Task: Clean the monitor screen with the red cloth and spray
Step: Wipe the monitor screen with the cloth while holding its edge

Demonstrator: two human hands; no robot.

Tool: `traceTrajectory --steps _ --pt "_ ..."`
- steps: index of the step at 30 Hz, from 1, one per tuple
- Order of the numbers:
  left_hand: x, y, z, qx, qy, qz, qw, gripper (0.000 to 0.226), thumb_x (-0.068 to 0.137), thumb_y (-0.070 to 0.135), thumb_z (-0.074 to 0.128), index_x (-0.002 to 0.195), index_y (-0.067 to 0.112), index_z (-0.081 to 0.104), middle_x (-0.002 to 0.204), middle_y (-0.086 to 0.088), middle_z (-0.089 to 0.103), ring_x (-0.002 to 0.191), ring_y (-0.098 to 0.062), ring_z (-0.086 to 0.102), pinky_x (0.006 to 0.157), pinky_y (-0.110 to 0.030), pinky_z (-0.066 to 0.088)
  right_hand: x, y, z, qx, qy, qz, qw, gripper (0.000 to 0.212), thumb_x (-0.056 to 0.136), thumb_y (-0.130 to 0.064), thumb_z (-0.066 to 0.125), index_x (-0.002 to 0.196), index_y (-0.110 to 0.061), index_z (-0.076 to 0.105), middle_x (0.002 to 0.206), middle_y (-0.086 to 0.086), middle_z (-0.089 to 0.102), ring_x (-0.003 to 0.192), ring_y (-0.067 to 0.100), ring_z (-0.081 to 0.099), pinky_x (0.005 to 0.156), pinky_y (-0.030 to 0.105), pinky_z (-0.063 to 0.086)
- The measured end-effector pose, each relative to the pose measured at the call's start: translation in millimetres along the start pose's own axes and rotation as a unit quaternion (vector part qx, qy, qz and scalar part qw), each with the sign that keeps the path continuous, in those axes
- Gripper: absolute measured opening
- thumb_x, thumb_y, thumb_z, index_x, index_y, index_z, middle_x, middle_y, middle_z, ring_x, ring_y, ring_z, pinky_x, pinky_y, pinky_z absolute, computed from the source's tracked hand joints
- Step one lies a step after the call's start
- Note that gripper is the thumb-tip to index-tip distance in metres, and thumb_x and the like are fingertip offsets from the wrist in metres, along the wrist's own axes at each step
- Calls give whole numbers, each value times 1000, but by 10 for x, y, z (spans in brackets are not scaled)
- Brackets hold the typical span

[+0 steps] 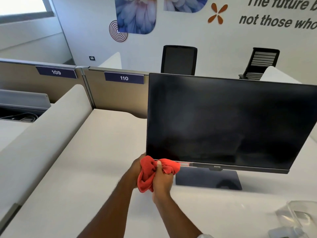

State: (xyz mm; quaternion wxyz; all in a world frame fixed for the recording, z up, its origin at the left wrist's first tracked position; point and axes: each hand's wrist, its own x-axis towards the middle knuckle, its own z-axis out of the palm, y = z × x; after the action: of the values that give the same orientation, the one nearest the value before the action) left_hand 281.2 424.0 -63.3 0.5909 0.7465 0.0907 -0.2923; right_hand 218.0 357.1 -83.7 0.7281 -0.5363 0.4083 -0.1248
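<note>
A black monitor (223,121) stands on a white desk (96,169), its screen dark with faint smears. The red cloth (147,172) is bunched up just below the screen's lower left corner. My left hand (135,167) grips the cloth from the left side. My right hand (162,181) clutches it from the right, thumb up over the fabric. Both hands hold the cloth together in front of the monitor's bottom bezel. I see no spray bottle in this view.
The monitor's dark flat base (207,179) sits right of my hands. A clear plastic container (296,219) lies at the desk's bottom right. A beige divider (51,127) borders the desk on the left, a partition labelled 110 (124,78) behind. Two office chairs (179,59) stand beyond.
</note>
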Motion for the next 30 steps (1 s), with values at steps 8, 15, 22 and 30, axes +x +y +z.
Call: traceTrajectory --steps 8,15,22,30 --pt "-17 -295 542 -518 -21 -49 854 71 89 73 31 131 18 49 131 -15 54 124 -39 48 110 -57 30 409 -383 -888 -33 221 -85 971 27 91 -39 62 98 -13 61 97 13 71 81 30 65 74 35 51" --pt "-144 -153 1160 -694 -68 -38 716 92 79 84 33 148 22 32 152 -14 34 137 -42 32 114 -56 19 628 -669 -1513 -173 323 -206 907 49 82 -16 73 118 6 49 123 28 46 105 47 54 83 52 53" --pt "-263 6 1801 -643 -101 -39 758 96 78 86 25 145 19 35 143 -18 46 126 -41 47 113 -55 27 725 -436 -1661 -477 157 -449 739 50 74 -7 81 121 1 64 127 26 59 119 43 57 97 51 51" --pt "-180 -8 1850 -675 -85 -44 732 92 80 83 31 149 22 30 151 -11 38 136 -39 35 114 -57 22 1068 -688 -2437 -346 248 -341 838 36 90 -5 61 126 -6 56 116 20 60 98 39 63 84 39 57"
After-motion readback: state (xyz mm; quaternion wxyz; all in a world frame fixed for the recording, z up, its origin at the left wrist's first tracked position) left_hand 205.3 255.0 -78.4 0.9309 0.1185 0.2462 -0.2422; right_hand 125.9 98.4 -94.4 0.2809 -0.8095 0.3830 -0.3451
